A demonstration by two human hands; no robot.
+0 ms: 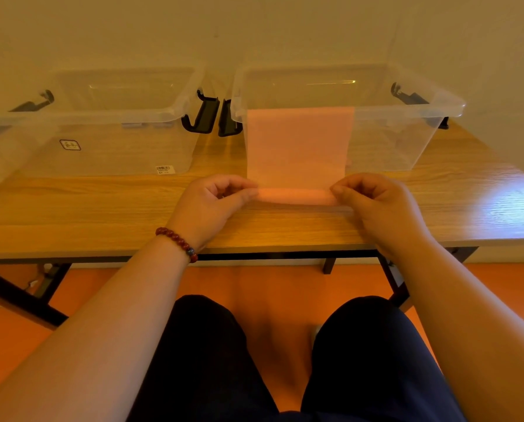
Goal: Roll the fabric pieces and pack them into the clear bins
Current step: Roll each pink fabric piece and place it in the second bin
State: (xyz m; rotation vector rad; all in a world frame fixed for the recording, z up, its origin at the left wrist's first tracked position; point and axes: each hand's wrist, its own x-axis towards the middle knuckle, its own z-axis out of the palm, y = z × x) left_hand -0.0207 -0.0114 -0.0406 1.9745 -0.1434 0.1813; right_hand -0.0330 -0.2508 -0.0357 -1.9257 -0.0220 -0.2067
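A pale orange fabric piece (298, 141) hangs from the front rim of the right clear bin (406, 141) down onto the wooden table (102, 214). Its near end is wound into a thin roll lying on the table. My left hand (215, 202) pinches the roll's left end between thumb and fingers. My right hand (373, 202) pinches the right end the same way. A second clear bin (108, 126) stands to the left; no fabric shows inside either bin.
Both bins sit against the wall at the table's back, with black latch handles (204, 114) hanging between them. The table's front edge runs just under my wrists. Beneath it are black table legs, an orange floor and my knees.
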